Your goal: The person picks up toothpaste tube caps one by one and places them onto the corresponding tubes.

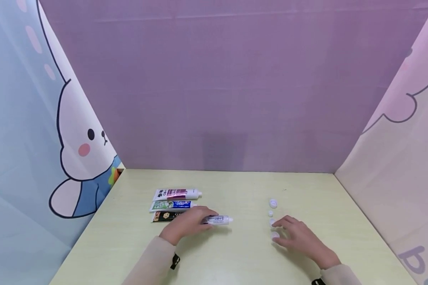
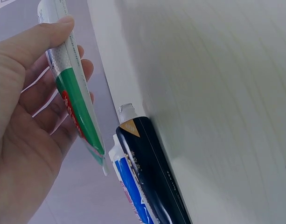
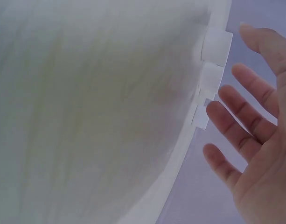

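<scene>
My left hand grips a white and green toothpaste tube between thumb and fingers, its bare nozzle pointing right in the head view. The tube is held above the table, beside a black toothpaste tube. Behind the black one lie a blue and green tube and a white and maroon tube. My right hand hovers by a short column of white caps, fingers spread and holding nothing. Its thumb and index fingertip are nearest the front cap and the cap behind it.
Farther back in the same column stand a small cap and a larger cap. The pale wooden table meets a purple cloth wall at its far edge. Printed cloths hang along both sides.
</scene>
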Action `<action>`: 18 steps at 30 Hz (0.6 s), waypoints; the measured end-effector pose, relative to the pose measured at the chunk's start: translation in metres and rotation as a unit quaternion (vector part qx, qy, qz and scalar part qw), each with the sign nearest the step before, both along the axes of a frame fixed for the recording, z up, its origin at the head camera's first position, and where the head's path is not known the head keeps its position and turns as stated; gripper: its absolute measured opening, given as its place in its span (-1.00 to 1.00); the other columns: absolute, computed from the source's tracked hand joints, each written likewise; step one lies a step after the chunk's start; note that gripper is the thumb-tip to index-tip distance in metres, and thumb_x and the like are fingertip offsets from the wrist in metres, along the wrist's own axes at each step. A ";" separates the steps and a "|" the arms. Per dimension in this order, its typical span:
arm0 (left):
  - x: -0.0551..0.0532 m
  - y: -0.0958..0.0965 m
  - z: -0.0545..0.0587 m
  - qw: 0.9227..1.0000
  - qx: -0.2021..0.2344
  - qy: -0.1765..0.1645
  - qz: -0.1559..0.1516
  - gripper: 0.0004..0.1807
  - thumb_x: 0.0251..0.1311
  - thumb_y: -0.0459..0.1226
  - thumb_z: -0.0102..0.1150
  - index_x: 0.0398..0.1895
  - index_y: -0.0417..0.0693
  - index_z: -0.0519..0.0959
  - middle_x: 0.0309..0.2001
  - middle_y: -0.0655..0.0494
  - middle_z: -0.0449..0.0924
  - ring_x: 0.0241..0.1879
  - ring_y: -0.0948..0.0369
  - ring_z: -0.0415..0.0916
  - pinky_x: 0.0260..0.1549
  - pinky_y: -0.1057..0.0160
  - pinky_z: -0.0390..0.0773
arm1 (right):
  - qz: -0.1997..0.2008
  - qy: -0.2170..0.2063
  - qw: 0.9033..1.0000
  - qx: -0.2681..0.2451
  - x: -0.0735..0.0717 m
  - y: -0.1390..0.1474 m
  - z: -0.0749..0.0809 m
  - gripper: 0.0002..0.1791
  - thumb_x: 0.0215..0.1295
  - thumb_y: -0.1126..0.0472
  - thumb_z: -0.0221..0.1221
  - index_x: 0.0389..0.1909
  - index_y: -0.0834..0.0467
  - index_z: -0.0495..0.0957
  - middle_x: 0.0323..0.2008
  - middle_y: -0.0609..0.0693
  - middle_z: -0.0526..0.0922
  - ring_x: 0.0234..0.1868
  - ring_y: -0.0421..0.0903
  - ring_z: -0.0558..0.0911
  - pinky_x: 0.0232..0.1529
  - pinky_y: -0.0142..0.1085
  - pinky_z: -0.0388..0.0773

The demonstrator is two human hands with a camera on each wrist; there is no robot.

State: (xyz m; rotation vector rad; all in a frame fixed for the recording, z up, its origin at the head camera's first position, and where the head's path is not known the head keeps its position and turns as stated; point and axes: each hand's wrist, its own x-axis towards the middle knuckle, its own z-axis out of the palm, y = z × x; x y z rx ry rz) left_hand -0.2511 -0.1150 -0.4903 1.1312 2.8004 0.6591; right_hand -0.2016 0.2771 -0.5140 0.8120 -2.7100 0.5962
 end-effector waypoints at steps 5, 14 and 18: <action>-0.001 0.003 0.001 1.000 0.001 -0.005 -0.001 -0.57 0.28 -0.14 0.35 0.20 0.02 0.62 0.00 0.19 0.65 -0.08 0.32 0.56 -0.01 0.27 0.56 | 0.015 0.006 1.000 0.005 -0.002 -0.001 -0.001 -0.61 0.05 0.03 0.50 -0.11 0.05 0.68 -0.15 -0.15 0.67 -0.20 -0.12 0.66 -0.18 -0.09 0.61; -0.001 0.007 0.002 1.000 0.006 -0.007 -0.008 -0.58 0.27 -0.17 0.36 0.18 0.01 0.63 0.00 0.20 0.66 -0.08 0.34 0.55 -0.01 0.29 0.56 | 0.027 -0.032 0.999 0.017 -0.003 -0.004 0.000 -0.64 0.06 0.15 0.49 -0.11 0.11 0.67 -0.19 -0.12 0.67 -0.19 -0.15 0.64 -0.15 -0.17 0.63; -0.001 0.008 0.002 1.000 0.007 -0.007 -0.009 -0.59 0.27 -0.18 0.36 0.18 0.01 0.63 -0.01 0.20 0.66 -0.09 0.34 0.56 -0.02 0.30 0.56 | 0.015 -0.070 0.997 0.022 -0.002 -0.006 0.002 -0.66 0.09 0.19 0.46 -0.09 0.11 0.67 -0.19 -0.17 0.64 -0.18 -0.21 0.61 -0.14 -0.22 0.63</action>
